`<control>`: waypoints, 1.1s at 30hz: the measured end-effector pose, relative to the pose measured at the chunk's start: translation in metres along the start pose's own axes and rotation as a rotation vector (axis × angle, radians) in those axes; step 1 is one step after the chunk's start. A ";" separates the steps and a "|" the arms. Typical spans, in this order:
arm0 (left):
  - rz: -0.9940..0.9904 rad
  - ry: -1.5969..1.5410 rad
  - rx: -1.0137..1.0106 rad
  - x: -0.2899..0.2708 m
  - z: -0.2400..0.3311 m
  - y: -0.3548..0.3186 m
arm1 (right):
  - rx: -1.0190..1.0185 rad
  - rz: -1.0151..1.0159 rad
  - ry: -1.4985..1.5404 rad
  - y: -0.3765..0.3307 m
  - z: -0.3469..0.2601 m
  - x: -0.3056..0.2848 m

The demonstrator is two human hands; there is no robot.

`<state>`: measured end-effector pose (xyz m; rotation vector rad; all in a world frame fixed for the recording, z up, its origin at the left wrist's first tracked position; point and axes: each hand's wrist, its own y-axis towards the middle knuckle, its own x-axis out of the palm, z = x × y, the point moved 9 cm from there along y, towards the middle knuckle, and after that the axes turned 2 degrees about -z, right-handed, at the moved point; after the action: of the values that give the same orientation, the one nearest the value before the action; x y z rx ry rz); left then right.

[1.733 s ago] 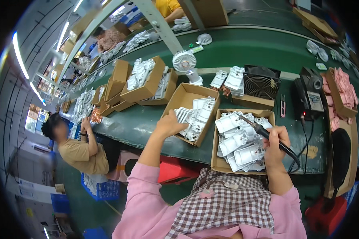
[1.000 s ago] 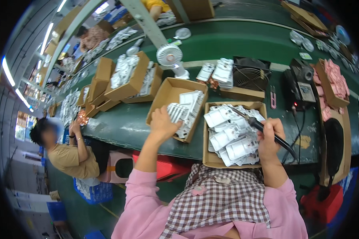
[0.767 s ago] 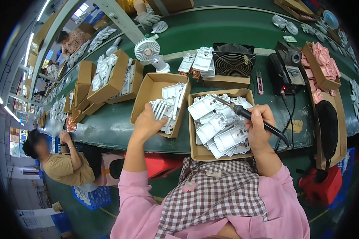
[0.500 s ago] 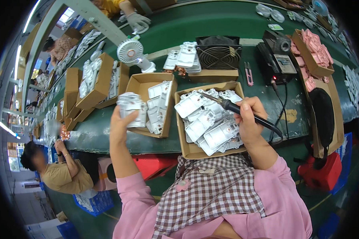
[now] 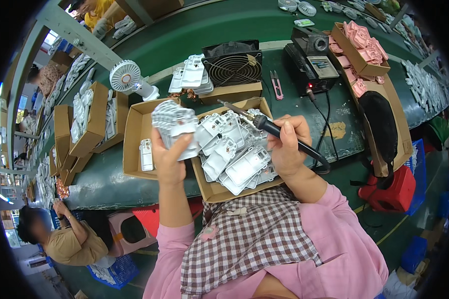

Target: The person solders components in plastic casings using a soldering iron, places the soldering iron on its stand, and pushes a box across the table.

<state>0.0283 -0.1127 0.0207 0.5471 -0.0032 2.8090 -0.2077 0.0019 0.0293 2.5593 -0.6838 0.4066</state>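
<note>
My left hand [image 5: 170, 158] is closed round a fanned stack of white plastic casings [image 5: 173, 122], held up over the edges of two cardboard boxes. In my right hand [image 5: 290, 144] is a soldering iron [image 5: 267, 125], gripped by its black handle like a pen. Its metal tip points to the upper left, above the right-hand box [image 5: 210, 192]. That box is heaped with white casings [image 5: 248, 165], some with small copper-coloured parts. A single casing [image 5: 146, 154] shows in the left-hand box [image 5: 133, 130]; my hand and the stack hide part of its inside.
Behind the boxes stand a small white fan [image 5: 126, 75], a stack of casings [image 5: 193, 72] and a black square fan [image 5: 233, 70]. Pink-handled snips [image 5: 276, 85] lie beside the black soldering station [image 5: 309, 62]. Its cable hangs at right. Pink parts [image 5: 365, 45] fill a box.
My left hand has moved right with the stack, from over the left-hand box toward the right-hand one. The view has shifted. My right hand still holds the soldering iron above the heap.
</note>
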 end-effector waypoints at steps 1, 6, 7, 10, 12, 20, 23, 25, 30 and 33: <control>-0.010 0.031 -0.004 0.008 -0.008 -0.001 | -0.032 0.001 0.017 0.000 -0.002 -0.001; -0.080 -0.001 -0.060 0.044 -0.027 -0.009 | -0.141 -0.001 0.095 -0.002 -0.009 -0.003; -0.055 -0.041 -0.035 0.042 -0.026 -0.008 | -0.170 -0.044 0.088 -0.003 -0.012 0.000; -0.012 -0.103 0.048 0.037 -0.022 -0.004 | -0.222 -0.160 0.055 -0.008 -0.017 0.007; 0.059 -0.043 0.106 0.030 -0.018 -0.004 | -0.206 -0.192 0.048 -0.013 -0.020 0.011; 0.052 -0.064 0.084 0.034 -0.026 -0.002 | -0.144 -0.153 -0.146 -0.007 -0.016 0.017; 0.054 -0.059 0.076 0.034 -0.025 -0.002 | -0.124 -0.156 -0.162 -0.006 -0.013 0.017; 0.051 -0.064 0.078 0.036 -0.025 -0.002 | -0.119 -0.162 -0.176 -0.006 -0.012 0.017; 0.043 -0.069 0.086 0.037 -0.024 -0.001 | -0.114 -0.161 -0.205 -0.004 -0.012 0.018; 0.045 -0.077 0.087 0.037 -0.023 -0.002 | -0.098 -0.152 -0.185 -0.004 -0.011 0.019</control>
<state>-0.0127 -0.0998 0.0131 0.6836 0.0919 2.8408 -0.1913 0.0028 0.0445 2.5537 -0.5532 0.0845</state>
